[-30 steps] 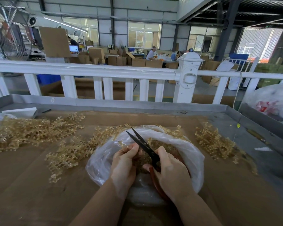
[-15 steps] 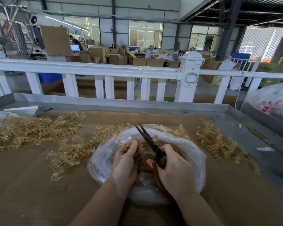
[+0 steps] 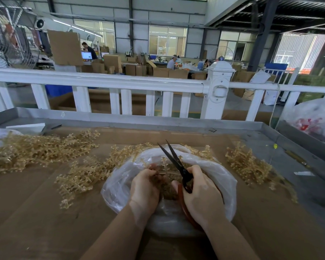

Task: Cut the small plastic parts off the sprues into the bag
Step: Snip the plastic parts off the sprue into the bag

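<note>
Sprue, the one being worked, is sitting right over the mouth of the bag, w/ its long stem running roughly left-to-right across the opening and short side branches sticking up toward the far rim. Left hand is pinching the stem's left end, fingers curled round it, holding it just above the brown heap of cut parts inside the bag. Right hand is wrapped round the red handles of the scissors, on the right side of the bag mouth; blades are parted in a narrow V, tips pointing up and away over the bag's far rim.

Key relation: the sprue is lying to the left of the scissor pivot and a bit nearer the bag's far rim, stem crossing almost square to the blades. So the blades are angling across it, not along it, which is what a snip needs. Can't tell whether a branch is actually sitting between the blades right now; too fine to see.

Right hand is nearer the cut point, left is just feeding. Next move prob. needs the left grip sliding the stem rightward into the V, or the blades dipping down toward it.

Beyond the bag's left rim, uncut sprues are piling up on the table; another clump is lying past the bag's right rim. Plenty left to do, by the look of it.
</note>
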Demonstrator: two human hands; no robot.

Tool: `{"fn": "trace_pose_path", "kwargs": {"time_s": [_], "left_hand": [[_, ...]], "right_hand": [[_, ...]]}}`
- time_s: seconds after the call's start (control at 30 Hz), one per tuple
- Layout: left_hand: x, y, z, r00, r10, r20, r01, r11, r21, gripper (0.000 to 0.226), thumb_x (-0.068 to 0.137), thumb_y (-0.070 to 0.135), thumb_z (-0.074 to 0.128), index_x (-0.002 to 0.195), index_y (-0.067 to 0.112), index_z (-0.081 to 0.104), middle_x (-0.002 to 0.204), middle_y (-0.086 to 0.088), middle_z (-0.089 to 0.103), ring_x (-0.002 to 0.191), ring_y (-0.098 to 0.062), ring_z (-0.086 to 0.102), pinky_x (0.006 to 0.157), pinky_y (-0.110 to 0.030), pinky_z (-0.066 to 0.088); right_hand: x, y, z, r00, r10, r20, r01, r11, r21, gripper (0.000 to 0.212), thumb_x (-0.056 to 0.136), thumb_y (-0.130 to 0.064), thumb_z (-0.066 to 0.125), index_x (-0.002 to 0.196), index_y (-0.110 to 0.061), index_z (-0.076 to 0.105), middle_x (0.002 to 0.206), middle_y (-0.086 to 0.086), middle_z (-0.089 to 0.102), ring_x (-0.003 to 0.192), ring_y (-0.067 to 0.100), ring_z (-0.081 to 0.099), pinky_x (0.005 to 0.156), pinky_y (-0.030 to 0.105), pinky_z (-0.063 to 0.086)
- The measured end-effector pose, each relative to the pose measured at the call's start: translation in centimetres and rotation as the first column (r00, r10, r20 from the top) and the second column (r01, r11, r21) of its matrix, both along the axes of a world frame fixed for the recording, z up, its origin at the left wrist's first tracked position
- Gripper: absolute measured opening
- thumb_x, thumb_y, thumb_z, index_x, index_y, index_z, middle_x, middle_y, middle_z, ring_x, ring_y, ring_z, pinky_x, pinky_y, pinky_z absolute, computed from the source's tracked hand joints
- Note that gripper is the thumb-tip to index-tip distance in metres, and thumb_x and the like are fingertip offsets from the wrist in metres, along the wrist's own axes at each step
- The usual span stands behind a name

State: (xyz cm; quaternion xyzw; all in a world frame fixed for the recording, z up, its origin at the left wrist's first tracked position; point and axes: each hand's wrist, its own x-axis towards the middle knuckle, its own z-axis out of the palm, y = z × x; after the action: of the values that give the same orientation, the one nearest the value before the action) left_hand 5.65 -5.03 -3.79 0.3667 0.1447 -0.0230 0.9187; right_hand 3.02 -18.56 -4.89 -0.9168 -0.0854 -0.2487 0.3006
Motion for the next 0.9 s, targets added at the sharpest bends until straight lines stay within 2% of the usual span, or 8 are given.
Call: {"fn": "trace_pose_path", "kwargs": {"time_s": [0.1, 0.23, 0.3, 0.4, 0.53, 0.67, 0.77, 0.9], "left_hand": [[0.1, -0.2, -0.5, 0.999, 0.034, 0.031, -0.037, 0.994, 0.103, 0.022, 0.098, 0.0, 0.042, 0.105, -0.002, 0.062, 0.081, -0.014, 0.065, 0.079, -0.024, 0.063, 0.076, -0.035, 0.057], [0.4, -0.4, -0.2, 0.998, 0.057, -0.014, -0.054, 0.986, 0.157, 0.013, 0.094, 0.002, 0.053, 0.093, 0.004, 0.066, 0.068, -0.007, 0.072, 0.061, -0.015, 0.07, 0.051, -0.026, 0.055], [0.6, -0.5, 0.0, 0.996, 0.071, -0.057, -0.058, 0.978, 0.201, 0.006, 0.09, 0.005, 0.06, 0.093, 0.005, 0.065, 0.083, -0.014, 0.073, 0.073, -0.023, 0.072, 0.06, -0.034, 0.058], [0.9, -0.6, 0.3, 0.984, 0.146, -0.097, -0.115, 0.955, 0.275, 0.016, 0.085, 0.006, 0.068, 0.096, 0.011, 0.057, 0.102, -0.019, 0.067, 0.093, -0.033, 0.067, 0.08, -0.048, 0.057], [0.7, -0.8, 0.8, 0.981, 0.18, -0.065, -0.158, 0.954, 0.256, 0.021, 0.087, 0.001, 0.064, 0.084, 0.015, 0.048, 0.103, -0.022, 0.063, 0.092, -0.033, 0.066, 0.071, -0.043, 0.056], [0.5, -0.7, 0.6, 0.992, 0.113, -0.059, -0.1, 0.977, 0.189, 0.016, 0.088, -0.007, 0.058, 0.094, 0.007, 0.058, 0.105, -0.023, 0.065, 0.098, -0.037, 0.065, 0.076, -0.044, 0.056], [0.2, -0.5, 0.5, 0.998, 0.064, -0.01, -0.06, 0.978, 0.198, 0.023, 0.085, -0.015, 0.054, 0.093, 0.005, 0.06, 0.097, -0.02, 0.066, 0.089, -0.033, 0.067, 0.069, -0.04, 0.056], [-0.1, -0.4, 0.1, 0.997, 0.043, 0.068, -0.056, 0.979, 0.197, 0.033, 0.081, -0.023, 0.052, 0.097, 0.004, 0.063, 0.086, -0.011, 0.065, 0.082, -0.024, 0.066, 0.075, -0.037, 0.055]], "right_hand": [[0.0, -0.1, 0.4, 1.0, 0.005, 0.006, -0.005, 1.0, 0.02, 0.034, 0.084, -0.048, 0.062, 0.105, -0.025, 0.05, 0.093, -0.009, 0.061, 0.09, 0.009, 0.057, 0.075, 0.017, 0.041], [-0.2, -0.1, 1.3, 0.998, -0.01, 0.058, 0.01, 1.0, -0.01, 0.034, 0.086, -0.048, 0.061, 0.108, -0.024, 0.051, 0.091, -0.009, 0.062, 0.088, 0.009, 0.058, 0.075, 0.019, 0.045], [-0.4, 0.1, 1.7, 0.997, -0.013, 0.081, 0.014, 1.0, -0.012, 0.036, 0.086, -0.046, 0.061, 0.11, -0.022, 0.052, 0.092, -0.007, 0.063, 0.089, 0.01, 0.059, 0.078, 0.025, 0.049], [-0.8, 0.4, 2.0, 0.993, -0.025, 0.118, 0.028, 0.999, -0.02, 0.037, 0.086, -0.045, 0.061, 0.11, -0.018, 0.054, 0.092, -0.005, 0.062, 0.09, 0.012, 0.058, 0.078, 0.03, 0.05], [-1.3, 0.6, 2.0, 0.99, -0.03, 0.138, 0.039, 0.997, -0.064, 0.037, 0.086, -0.047, 0.061, 0.108, -0.019, 0.053, 0.091, -0.005, 0.061, 0.088, 0.011, 0.058, 0.075, 0.027, 0.05], [-1.3, 0.6, 1.3, 0.996, -0.038, 0.082, 0.045, 0.995, -0.086, 0.046, 0.087, -0.051, 0.057, 0.122, -0.021, 0.051, 0.103, -0.006, 0.061, 0.098, 0.009, 0.057, 0.083, 0.022, 0.049], [-1.3, 0.6, 0.7, 0.998, -0.044, 0.044, 0.048, 0.994, -0.097, 0.041, 0.088, -0.051, 0.055, 0.118, -0.023, 0.049, 0.102, -0.006, 0.06, 0.098, 0.01, 0.057, 0.083, 0.023, 0.048], [-1.4, 0.4, -0.2, 0.999, -0.048, -0.014, 0.046, 0.993, -0.112, 0.042, 0.089, -0.052, 0.052, 0.12, -0.023, 0.046, 0.105, -0.005, 0.06, 0.101, 0.012, 0.056, 0.084, 0.025, 0.048]]}}
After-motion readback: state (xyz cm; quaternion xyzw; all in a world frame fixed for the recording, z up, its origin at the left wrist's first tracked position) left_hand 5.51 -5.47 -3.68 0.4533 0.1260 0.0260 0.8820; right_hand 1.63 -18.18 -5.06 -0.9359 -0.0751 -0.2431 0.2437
